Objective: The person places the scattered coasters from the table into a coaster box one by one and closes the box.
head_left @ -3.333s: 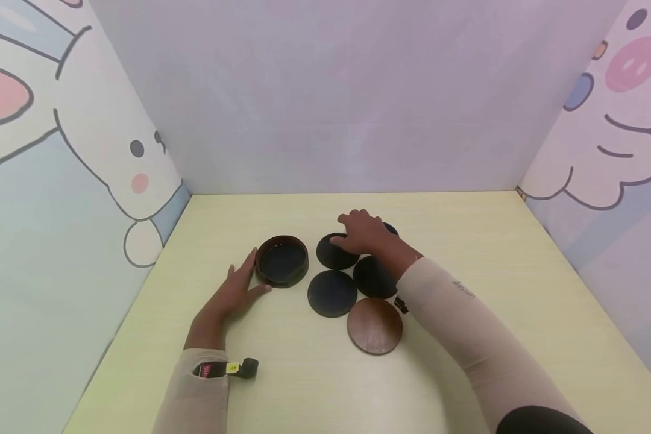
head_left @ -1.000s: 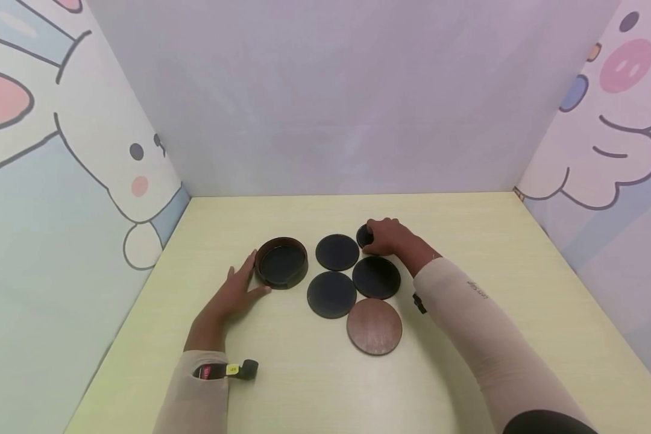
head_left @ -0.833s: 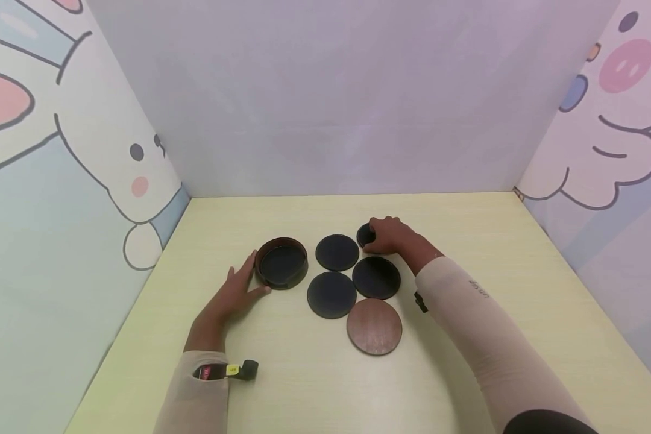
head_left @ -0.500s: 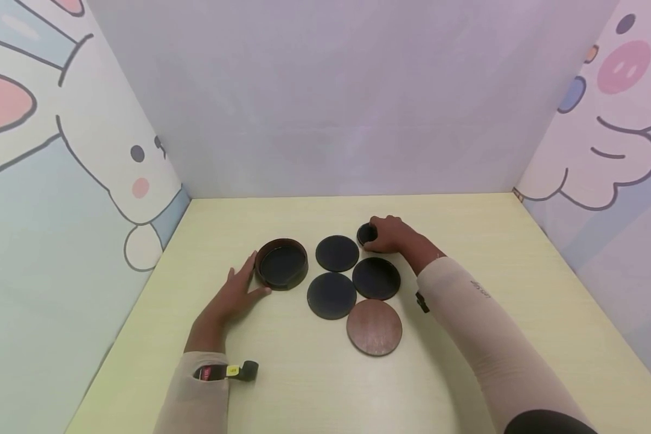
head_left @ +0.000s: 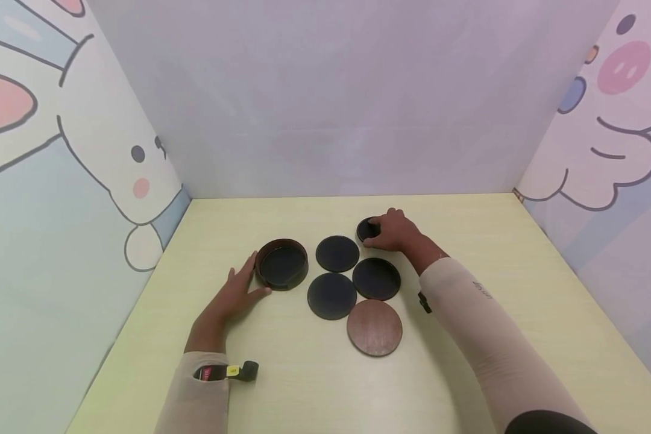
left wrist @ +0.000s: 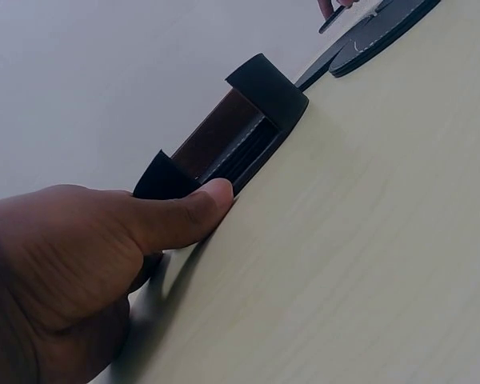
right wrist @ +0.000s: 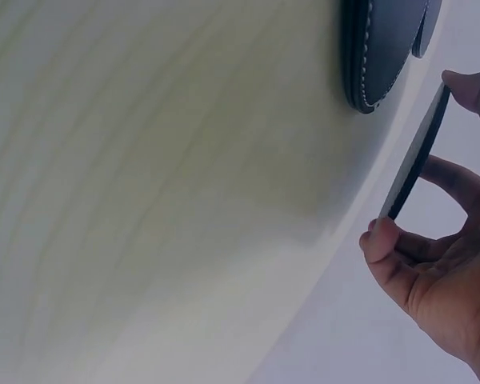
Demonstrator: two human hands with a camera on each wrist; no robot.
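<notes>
Black, thin and round, a disc (head_left: 366, 229) is pinched by the right hand (head_left: 396, 234) on the table's (head_left: 466, 253) far side; at left, the left hand (head_left: 240, 294), fingers apart, touches a brown-lined black round holder (head_left: 282, 266).

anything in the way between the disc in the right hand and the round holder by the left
One flat black disc lies between the held disc and the round holder. It is low, so passing above should probably be easy. The left hand is at the holder's other side, off that path.
</notes>
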